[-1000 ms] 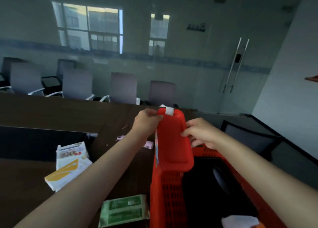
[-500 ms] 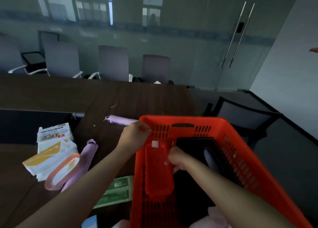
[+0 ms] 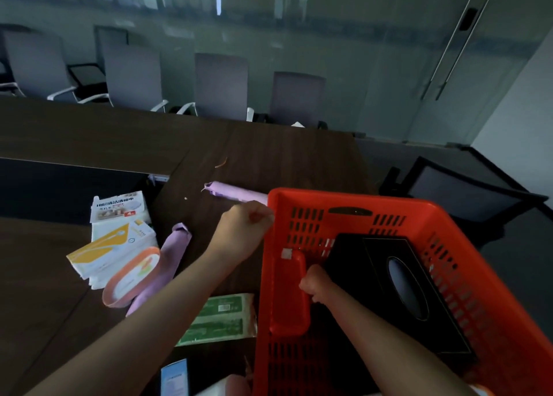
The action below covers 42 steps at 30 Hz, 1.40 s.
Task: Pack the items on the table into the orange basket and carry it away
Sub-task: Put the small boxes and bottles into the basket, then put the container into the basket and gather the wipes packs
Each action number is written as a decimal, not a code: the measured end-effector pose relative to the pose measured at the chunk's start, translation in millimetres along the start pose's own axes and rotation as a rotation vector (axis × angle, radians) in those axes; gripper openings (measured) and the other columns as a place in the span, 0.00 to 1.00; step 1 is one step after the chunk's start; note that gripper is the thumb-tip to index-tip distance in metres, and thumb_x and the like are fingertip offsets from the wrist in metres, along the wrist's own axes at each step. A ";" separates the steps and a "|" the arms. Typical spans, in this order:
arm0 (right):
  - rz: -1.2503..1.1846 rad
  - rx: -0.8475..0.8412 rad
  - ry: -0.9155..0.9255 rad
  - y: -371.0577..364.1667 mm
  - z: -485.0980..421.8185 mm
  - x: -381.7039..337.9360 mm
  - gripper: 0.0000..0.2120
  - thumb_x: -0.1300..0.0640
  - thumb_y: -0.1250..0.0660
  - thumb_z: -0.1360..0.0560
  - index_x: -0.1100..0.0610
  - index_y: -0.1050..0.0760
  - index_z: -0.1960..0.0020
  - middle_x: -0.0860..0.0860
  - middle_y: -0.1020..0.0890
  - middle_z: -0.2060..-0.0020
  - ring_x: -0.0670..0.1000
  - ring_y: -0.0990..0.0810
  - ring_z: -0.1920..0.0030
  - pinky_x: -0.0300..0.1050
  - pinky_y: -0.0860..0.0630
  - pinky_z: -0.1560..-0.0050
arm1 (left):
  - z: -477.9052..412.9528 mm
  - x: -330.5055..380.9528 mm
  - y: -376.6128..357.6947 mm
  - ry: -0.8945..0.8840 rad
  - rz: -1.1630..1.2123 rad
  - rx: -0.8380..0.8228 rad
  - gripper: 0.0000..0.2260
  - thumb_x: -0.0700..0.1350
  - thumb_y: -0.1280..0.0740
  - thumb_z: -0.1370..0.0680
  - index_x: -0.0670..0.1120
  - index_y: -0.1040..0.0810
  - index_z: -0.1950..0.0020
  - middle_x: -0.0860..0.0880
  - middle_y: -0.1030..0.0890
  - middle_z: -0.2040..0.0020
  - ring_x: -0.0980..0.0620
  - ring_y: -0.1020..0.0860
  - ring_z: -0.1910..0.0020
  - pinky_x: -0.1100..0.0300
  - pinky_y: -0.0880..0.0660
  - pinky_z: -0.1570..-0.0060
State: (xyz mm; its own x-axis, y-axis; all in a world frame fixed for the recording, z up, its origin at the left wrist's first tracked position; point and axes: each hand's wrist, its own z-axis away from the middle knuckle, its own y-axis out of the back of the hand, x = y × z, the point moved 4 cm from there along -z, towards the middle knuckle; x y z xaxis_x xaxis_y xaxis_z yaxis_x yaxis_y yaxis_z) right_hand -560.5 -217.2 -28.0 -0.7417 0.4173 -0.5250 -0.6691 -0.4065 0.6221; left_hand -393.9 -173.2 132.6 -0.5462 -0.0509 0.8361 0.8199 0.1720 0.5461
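Observation:
The orange basket [image 3: 443,216] stands at the right of the dark table [image 3: 89,138]. Inside it lies a black tissue box [image 3: 389,279]. A red tray [image 3: 288,306] stands on edge against the basket's left wall. My right hand [image 3: 315,285] is inside the basket, closed on the tray's edge. My left hand [image 3: 247,228] is closed on the basket's left rim near the far corner. On the table to the left lie white and yellow packs [image 3: 113,246], an orange-rimmed pouch [image 3: 131,276], two purple rolls [image 3: 233,190], and a green wipes pack [image 3: 221,318].
A blue and white box [image 3: 175,377] lies at the bottom edge, near the basket. Grey office chairs [image 3: 221,84] line the table's far side. A dark chair [image 3: 460,192] stands right of the basket. Glass wall and door behind.
The red tray has come down from above the basket into it, along the left wall. My right hand went down with it; my left hand moved to the rim.

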 end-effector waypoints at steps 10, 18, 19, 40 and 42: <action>-0.395 0.527 0.392 66.2 67.0 -90.6 0.10 0.61 0.39 0.26 0.51 0.20 0.57 0.57 0.16 0.53 0.58 0.18 0.49 0.54 0.22 0.45 | 14.1 -23.4 67.7 0.047 0.066 0.026 0.13 0.41 0.35 0.25 0.56 0.23 0.67 0.45 0.17 0.63 0.42 0.18 0.55 0.48 0.22 0.49; 0.034 0.221 0.905 -10.6 166.9 -176.5 0.05 0.57 0.36 0.27 0.48 0.24 0.58 0.56 0.18 0.63 0.54 0.20 0.63 0.48 0.23 0.58 | 50.5 -89.8 114.7 0.189 0.162 0.073 0.14 0.34 0.36 0.25 0.49 0.24 0.67 0.52 0.23 0.72 0.61 0.26 0.77 0.63 0.31 0.70; 0.292 0.113 0.895 -35.6 172.8 -174.8 0.05 0.57 0.34 0.27 0.53 0.22 0.52 0.58 0.16 0.57 0.54 0.19 0.59 0.44 0.25 0.58 | 58.2 -101.9 114.0 0.207 0.155 0.042 0.14 0.33 0.37 0.25 0.48 0.24 0.67 0.52 0.24 0.72 0.62 0.26 0.79 0.62 0.30 0.68; 1.265 0.023 0.397 -87.7 174.0 -97.4 0.17 0.64 0.41 0.23 0.64 0.27 0.36 0.60 0.24 0.36 0.59 0.24 0.37 0.47 0.25 0.44 | 184.1 -240.7 -59.7 -0.138 -0.496 -0.715 0.56 0.50 0.25 0.32 0.46 0.69 0.25 0.45 0.47 0.23 0.44 0.43 0.24 0.53 0.41 0.27; 1.242 0.046 0.407 -89.2 173.6 -99.2 0.17 0.63 0.40 0.23 0.63 0.27 0.36 0.59 0.24 0.36 0.59 0.24 0.37 0.47 0.25 0.44 | 184.3 -242.5 -59.6 -0.177 -0.508 -0.676 0.57 0.50 0.24 0.34 0.47 0.69 0.25 0.45 0.44 0.24 0.46 0.41 0.25 0.55 0.40 0.28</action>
State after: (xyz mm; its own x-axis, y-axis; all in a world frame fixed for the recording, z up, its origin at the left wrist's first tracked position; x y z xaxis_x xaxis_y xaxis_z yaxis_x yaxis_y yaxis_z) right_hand -419.3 -81.3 69.5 -0.8252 -0.4913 0.2787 0.4643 -0.3089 0.8301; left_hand -342.0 10.2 -112.2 -0.8470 0.2004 0.4924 0.3647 -0.4549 0.8124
